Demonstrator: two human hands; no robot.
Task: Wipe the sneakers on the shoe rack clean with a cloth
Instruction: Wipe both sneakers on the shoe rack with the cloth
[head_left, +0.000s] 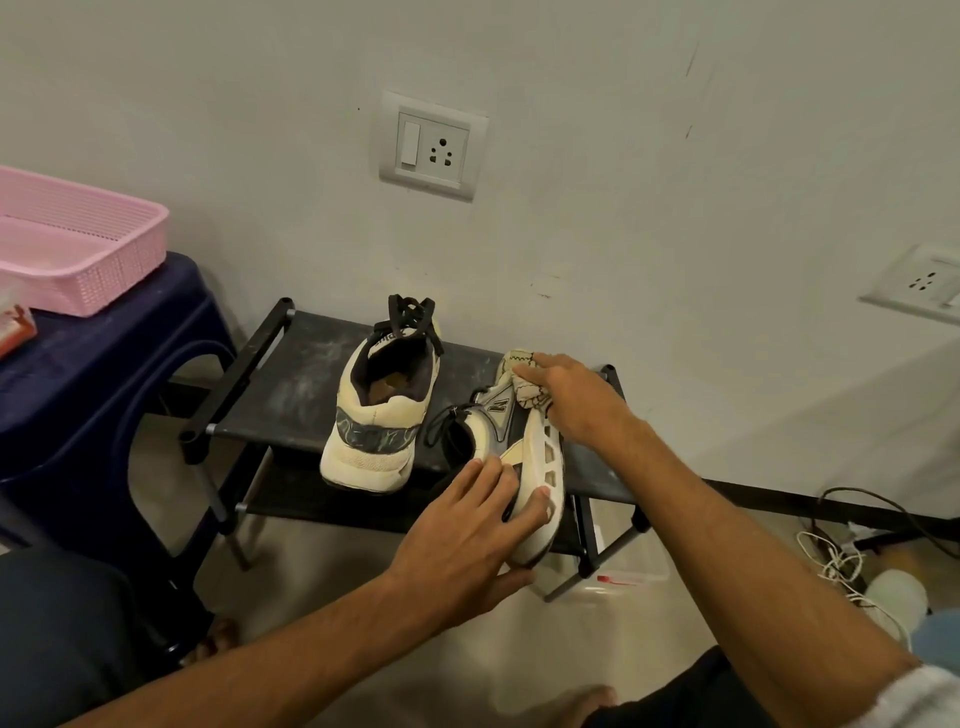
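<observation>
Two cream and grey sneakers are on the top shelf of a black shoe rack (291, 395). The left sneaker (376, 415) stands upright with its heel toward me. The right sneaker (535, 457) is tipped on its side, sole facing right. My left hand (467, 540) grips its heel end, fingers over the upper and thumb beneath. My right hand (571, 395) presses a bunched pale cloth (524, 384) against the toe end of that sneaker.
A pink plastic basket (78, 244) sits on a dark blue stool (104, 374) to the left of the rack. Wall sockets (431, 145) are above and at far right. White and black cables (841, 561) lie on the floor at right. My bare feet are below.
</observation>
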